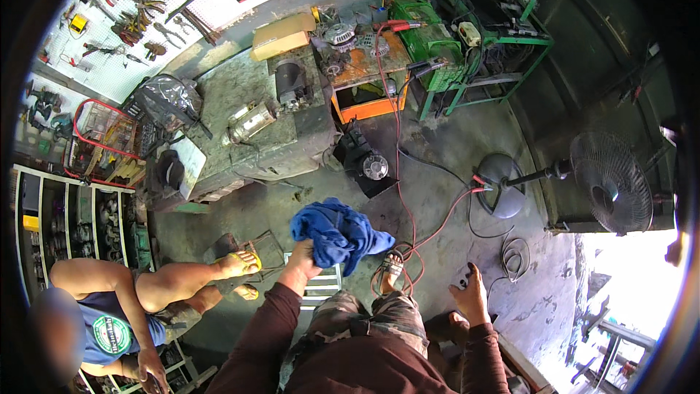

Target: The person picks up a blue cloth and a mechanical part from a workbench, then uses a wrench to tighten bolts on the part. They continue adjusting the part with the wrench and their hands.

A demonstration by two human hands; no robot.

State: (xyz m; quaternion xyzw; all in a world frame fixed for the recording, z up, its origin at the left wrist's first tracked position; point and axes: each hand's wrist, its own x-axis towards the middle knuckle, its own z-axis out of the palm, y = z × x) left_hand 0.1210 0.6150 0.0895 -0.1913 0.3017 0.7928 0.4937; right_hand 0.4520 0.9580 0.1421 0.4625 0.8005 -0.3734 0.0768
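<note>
In front of me a bunched blue cloth [337, 237] hangs from my left hand [302, 261], whose fingers are closed round its near end. My right hand [472, 298] is off to the right above the floor, its thumb and a finger apart. A few small dark spots show beside its fingers; whether they lie on the floor or in the hand I cannot make out. Under and beyond the cloth, my sandalled foot [392, 270] stands next to red cables [417, 244] looped on the floor.
A person [117, 321] sits at the left, legs stretched toward me. Ahead stands a worn workbench [273, 135] with a metal cylindrical part [251, 122]. A motor-like unit [374, 166] rests on the floor. To the right are a pedestal fan [609, 182] and coiled cable [515, 259].
</note>
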